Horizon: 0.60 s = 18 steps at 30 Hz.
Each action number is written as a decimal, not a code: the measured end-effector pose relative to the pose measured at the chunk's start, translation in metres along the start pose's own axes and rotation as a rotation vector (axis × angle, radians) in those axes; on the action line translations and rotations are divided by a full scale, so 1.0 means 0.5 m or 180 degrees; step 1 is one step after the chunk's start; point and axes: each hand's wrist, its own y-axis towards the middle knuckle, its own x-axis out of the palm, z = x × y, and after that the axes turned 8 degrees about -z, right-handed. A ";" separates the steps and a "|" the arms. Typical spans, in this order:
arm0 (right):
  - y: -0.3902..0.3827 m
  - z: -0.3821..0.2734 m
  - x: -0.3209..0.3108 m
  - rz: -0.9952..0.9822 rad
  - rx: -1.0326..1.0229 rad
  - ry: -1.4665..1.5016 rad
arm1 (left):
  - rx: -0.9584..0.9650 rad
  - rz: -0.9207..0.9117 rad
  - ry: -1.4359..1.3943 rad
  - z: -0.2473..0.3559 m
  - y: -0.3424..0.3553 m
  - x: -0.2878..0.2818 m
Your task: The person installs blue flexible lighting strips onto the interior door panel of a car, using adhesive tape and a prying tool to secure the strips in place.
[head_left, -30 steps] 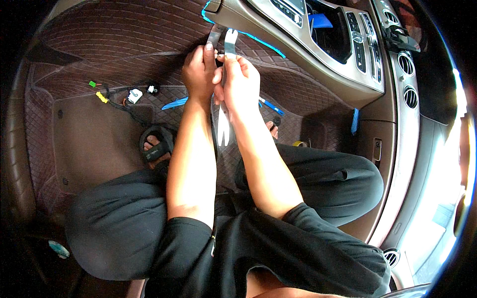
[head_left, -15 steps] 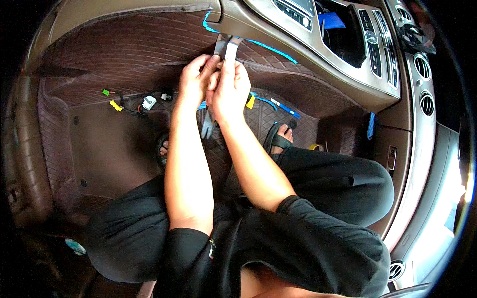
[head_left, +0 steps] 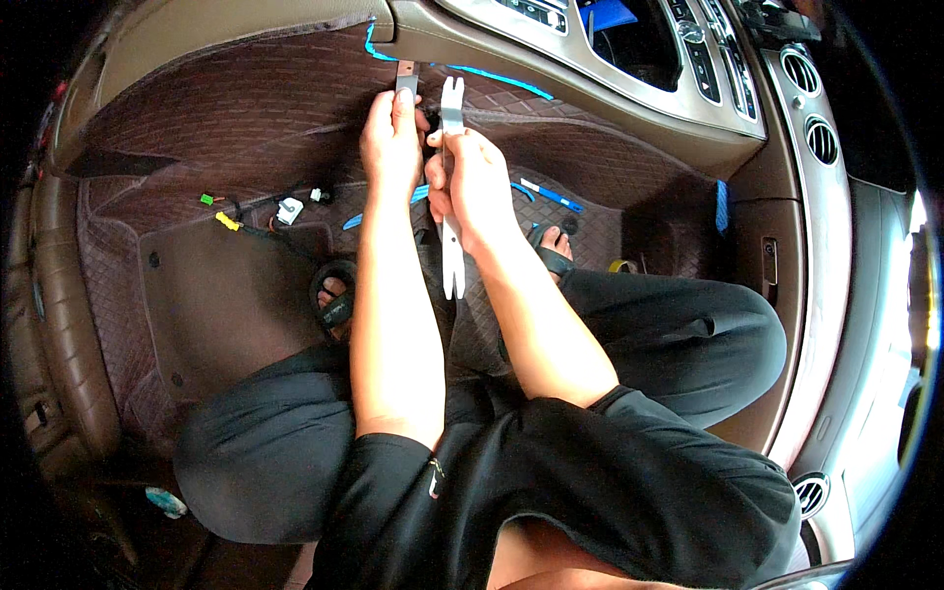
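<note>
My left hand (head_left: 389, 147) is closed around a flat metal pry strip (head_left: 407, 75). The strip's upper end meets the lower edge of the brown centre console (head_left: 442, 35); whether it is tucked behind the trim I cannot tell. Just to the right, my right hand (head_left: 472, 177) grips a silver pry bar (head_left: 452, 261) around its middle. Both ends of the bar are forked, and its upper fork stands apart from the console. Blue tape (head_left: 506, 81) runs along the console's lower edge near both tools.
On the quilted brown floor mat (head_left: 226, 305) lie a white connector (head_left: 289, 210), a yellow connector (head_left: 227, 221) and a green connector (head_left: 206, 199). Blue strips (head_left: 551, 195) rest farther right. My sandalled feet stand below my hands; the dashboard (head_left: 787, 246) borders the right side.
My right hand has drawn the pry bar away from the console edge, to the right of the strip. My left hand stays at the edge with the strip. The whole view has shifted slightly.
</note>
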 end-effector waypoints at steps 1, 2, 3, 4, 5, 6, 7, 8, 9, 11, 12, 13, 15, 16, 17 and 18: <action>-0.002 -0.007 -0.002 0.0025 0.0057 -0.0084 | -0.0013 0.0074 0.0123 0.003 -0.001 0.005; -0.004 -0.013 -0.002 0.0041 0.0049 -0.0122 | -0.0026 0.0099 0.0057 -0.001 0.002 0.008; -0.006 -0.016 0.000 0.0045 0.0051 -0.0158 | -0.0004 0.0113 0.0057 -0.008 0.004 0.008; -0.007 -0.020 0.002 0.0048 0.0053 -0.0195 | 0.0019 0.0129 0.0057 -0.015 0.007 0.008; -0.007 -0.020 0.000 0.0081 0.0039 -0.0237 | 0.0029 0.0137 0.0072 -0.018 0.006 0.007; -0.005 -0.021 -0.002 0.0114 0.0025 -0.0279 | 0.0034 0.0149 0.0081 -0.020 0.006 0.007; -0.003 -0.021 -0.003 0.0146 0.0012 -0.0322 | 0.0038 0.0162 0.0090 -0.022 0.005 0.009; -0.002 -0.020 -0.005 0.0133 0.0010 -0.0342 | 0.0042 0.0170 0.0098 -0.020 0.004 0.009; 0.000 -0.019 -0.006 0.0119 0.0008 -0.0363 | 0.0041 0.0179 0.0134 -0.018 0.003 0.008; 0.002 -0.019 -0.007 0.0106 0.0011 -0.0365 | 0.0042 0.0194 0.0202 -0.016 0.002 0.006; 0.002 -0.021 -0.006 0.0107 0.0015 -0.0346 | 0.0061 0.0206 0.0168 -0.017 0.002 0.008; 0.002 -0.024 -0.005 0.0108 0.0019 -0.0327 | 0.0118 0.0201 0.0165 -0.020 0.005 0.009; 0.004 -0.031 -0.004 0.0068 0.0083 -0.0268 | 0.0232 0.0211 0.0169 -0.025 0.009 0.007; 0.006 -0.034 -0.003 0.0046 0.0114 -0.0237 | 0.0190 0.0236 0.0195 -0.027 0.008 0.005; 0.008 -0.038 -0.005 0.0034 0.0161 -0.0176 | 0.0150 0.0242 0.0211 -0.019 0.006 0.008; 0.011 -0.042 -0.006 0.0021 0.0208 -0.0114 | 0.0110 0.0249 0.0229 -0.011 0.004 0.011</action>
